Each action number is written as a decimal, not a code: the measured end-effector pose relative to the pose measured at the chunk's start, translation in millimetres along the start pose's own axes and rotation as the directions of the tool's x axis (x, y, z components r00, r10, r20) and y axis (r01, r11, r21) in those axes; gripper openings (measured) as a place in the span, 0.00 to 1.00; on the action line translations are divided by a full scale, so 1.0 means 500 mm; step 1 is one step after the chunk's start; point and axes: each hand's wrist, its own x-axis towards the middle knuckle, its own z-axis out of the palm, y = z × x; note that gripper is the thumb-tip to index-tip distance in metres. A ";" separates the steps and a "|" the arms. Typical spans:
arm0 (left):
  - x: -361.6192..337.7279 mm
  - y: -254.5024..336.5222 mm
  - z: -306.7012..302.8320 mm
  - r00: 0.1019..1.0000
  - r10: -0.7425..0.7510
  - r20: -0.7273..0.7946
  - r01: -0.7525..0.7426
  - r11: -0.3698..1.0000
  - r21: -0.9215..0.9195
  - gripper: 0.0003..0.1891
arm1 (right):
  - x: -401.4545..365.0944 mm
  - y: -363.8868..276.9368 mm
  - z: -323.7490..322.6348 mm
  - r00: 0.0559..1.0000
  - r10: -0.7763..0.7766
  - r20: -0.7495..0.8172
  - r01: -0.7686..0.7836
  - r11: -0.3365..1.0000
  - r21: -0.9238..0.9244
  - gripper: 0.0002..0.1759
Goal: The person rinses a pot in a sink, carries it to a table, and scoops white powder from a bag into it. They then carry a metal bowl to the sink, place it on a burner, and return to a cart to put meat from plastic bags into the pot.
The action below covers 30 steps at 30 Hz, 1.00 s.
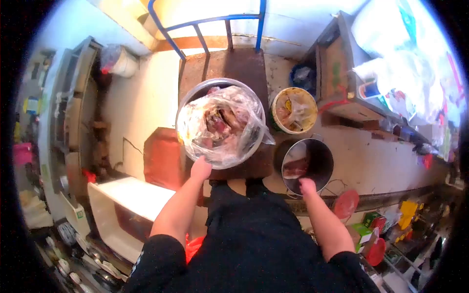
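A wide metal basin (183, 108), lined with a clear plastic bag (239, 100), holds a heap of meat (218, 122). At the basin's near edge is my left hand (201, 169), closed on the rim, where the bag also lies; its fingertips are hard to make out. To the right stands a deep metal pot (322, 158) with a piece of meat (295, 169) inside. My right hand (308, 186) is closed over the pot's near rim, its fingers small and blurred.
The basin rests on a flat trolley (198, 68) with a blue handle (212, 20). A yellowish bucket (316, 111) stands beyond the pot. A white tub (132, 191) is at left, near a red mat (163, 155). Wooden shelving (337, 73) stands at right.
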 end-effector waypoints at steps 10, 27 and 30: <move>0.275 -0.051 0.001 0.974 0.223 0.039 -0.195 0.743 0.640 0.11 | -0.237 0.105 -0.122 0.971 0.220 -0.091 -0.167 0.902 0.398 0.04; 0.331 -0.114 0.001 0.971 0.177 -0.159 -0.118 0.939 0.322 0.16 | -0.325 -0.297 0.164 0.986 0.048 0.158 -0.083 0.971 0.224 0.15; 0.348 -0.137 0.008 0.971 0.187 -0.148 -0.117 0.914 0.388 0.15 | -0.323 -0.294 0.152 0.987 0.060 0.147 -0.096 0.963 0.250 0.15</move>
